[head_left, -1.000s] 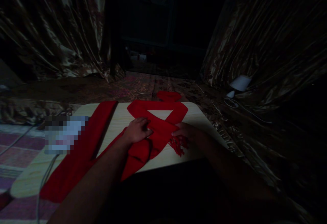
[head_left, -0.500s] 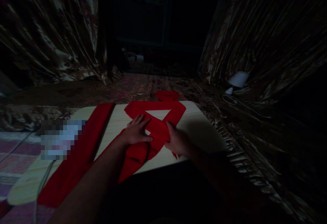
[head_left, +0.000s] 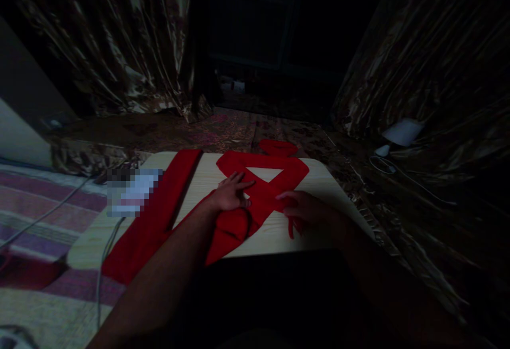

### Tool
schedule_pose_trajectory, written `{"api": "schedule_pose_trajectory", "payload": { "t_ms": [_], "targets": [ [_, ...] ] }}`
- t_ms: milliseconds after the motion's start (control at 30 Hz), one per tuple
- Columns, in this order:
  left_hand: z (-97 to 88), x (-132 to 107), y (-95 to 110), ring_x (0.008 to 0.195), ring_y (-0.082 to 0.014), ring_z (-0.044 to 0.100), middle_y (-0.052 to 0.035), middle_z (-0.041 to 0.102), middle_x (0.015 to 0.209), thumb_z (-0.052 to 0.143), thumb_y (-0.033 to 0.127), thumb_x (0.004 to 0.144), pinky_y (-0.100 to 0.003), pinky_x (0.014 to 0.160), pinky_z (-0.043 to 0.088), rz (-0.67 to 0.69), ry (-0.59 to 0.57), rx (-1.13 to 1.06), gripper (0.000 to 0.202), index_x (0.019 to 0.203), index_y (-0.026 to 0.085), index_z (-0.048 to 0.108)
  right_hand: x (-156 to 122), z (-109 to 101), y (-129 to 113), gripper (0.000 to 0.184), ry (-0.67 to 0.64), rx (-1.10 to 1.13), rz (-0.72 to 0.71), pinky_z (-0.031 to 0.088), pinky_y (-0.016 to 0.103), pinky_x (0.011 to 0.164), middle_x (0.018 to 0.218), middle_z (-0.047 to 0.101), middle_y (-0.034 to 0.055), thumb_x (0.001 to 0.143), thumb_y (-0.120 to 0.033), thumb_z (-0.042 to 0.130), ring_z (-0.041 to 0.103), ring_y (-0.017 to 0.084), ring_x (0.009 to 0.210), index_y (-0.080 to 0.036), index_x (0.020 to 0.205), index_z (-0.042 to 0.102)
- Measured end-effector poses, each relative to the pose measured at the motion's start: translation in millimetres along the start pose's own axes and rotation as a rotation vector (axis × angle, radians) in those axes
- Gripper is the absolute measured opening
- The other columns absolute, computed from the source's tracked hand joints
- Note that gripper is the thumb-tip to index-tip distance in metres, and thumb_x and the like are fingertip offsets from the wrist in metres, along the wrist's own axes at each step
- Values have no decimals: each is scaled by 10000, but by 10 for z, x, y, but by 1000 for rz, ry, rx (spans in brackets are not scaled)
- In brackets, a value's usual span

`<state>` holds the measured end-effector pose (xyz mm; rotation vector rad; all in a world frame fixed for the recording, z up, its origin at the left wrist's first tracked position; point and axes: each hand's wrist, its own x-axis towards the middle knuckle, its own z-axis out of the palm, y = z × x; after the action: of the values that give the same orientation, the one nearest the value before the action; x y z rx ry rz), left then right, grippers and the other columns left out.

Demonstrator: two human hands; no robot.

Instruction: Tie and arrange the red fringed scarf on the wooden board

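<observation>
our left grip [head_left: 233, 194] lies spread, likely steadying the red scarf [head_left: 262, 200] while our right grip [head_left: 295, 205] pinches its fringed end [head_left: 291, 230].

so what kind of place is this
Most likely a room in a home, perhaps a bedroom or living room, though it is very dim. Long patterned curtains hang at both sides, a small table lamp sits off to the right, and a striped cloth spreads at the left.
</observation>
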<state>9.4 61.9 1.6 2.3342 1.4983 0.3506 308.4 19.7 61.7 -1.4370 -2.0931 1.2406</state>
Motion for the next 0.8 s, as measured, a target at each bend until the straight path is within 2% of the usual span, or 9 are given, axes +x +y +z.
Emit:
{"api": "schedule_pose_trajectory", "payload": {
  "t_ms": [100,167,233,367,533,633,700,733,800],
  "targets": [
    [14,16,-16,1540,-380,170,-79,238,1672,718,595,752,-574,1197,215,-5,-18,16,767,1460,367,531,-32,-54,-58,599,58,-378,23,490,355,845,1054,749,90,726,-306,785,679,266,924,-226,1308,666],
    [28,26,-28,1537,-386,177,-79,242,1670,712,604,751,-577,1194,218,-3,-18,31,752,1446,366,549,21,-10,-167,527,226,-580,63,460,417,935,1128,732,137,819,-355,717,660,313,1030,-215,1323,659],
    [42,32,-39,1536,-393,177,-73,243,1670,711,610,747,-593,1188,220,-5,-7,44,760,1450,379,540,138,119,-263,434,351,-667,1,417,439,1026,1237,691,172,925,-358,586,618,322,1148,-179,1314,659],
    [63,24,-43,1531,-396,194,-61,262,1665,717,601,738,-602,1187,227,-2,3,40,798,1476,385,504,402,521,-226,566,315,-710,-238,288,418,1184,1590,407,135,1003,-400,449,373,280,1449,-170,1521,460],
    [30,3,41,1505,-325,306,-109,421,1589,680,421,778,-487,1201,294,-19,113,-132,710,1451,232,556,479,818,26,637,229,-794,-216,145,522,1232,1676,220,96,1032,-503,337,192,303,1536,-209,1596,321],
    [-170,-60,163,1337,-251,547,-115,592,1447,557,339,861,-390,1110,434,-101,311,-317,590,1426,169,558,471,829,78,638,241,-784,-214,126,520,1236,1683,201,76,1034,-511,319,185,294,1540,-226,1605,298],
    [-407,-177,265,1177,-244,651,-106,683,1316,523,354,893,-376,1033,491,-188,405,-287,480,1329,182,625,476,820,81,642,244,-770,-210,123,528,1235,1684,196,70,1031,-518,319,183,295,1541,-235,1607,290],
    [-537,-266,315,1127,-255,670,-104,710,1258,535,382,889,-379,1007,503,-224,416,-223,423,1236,186,675,479,817,80,643,247,-765,-211,122,532,1234,1684,198,71,1030,-521,318,183,297,1540,-237,1606,292],
    [-769,-503,405,1022,-260,697,-99,747,1131,528,462,896,-370,938,528,-220,303,-120,397,1119,195,718,486,818,80,642,255,-761,-218,125,535,1231,1681,208,76,1030,-528,310,186,299,1539,-236,1602,305]
  ]
}}
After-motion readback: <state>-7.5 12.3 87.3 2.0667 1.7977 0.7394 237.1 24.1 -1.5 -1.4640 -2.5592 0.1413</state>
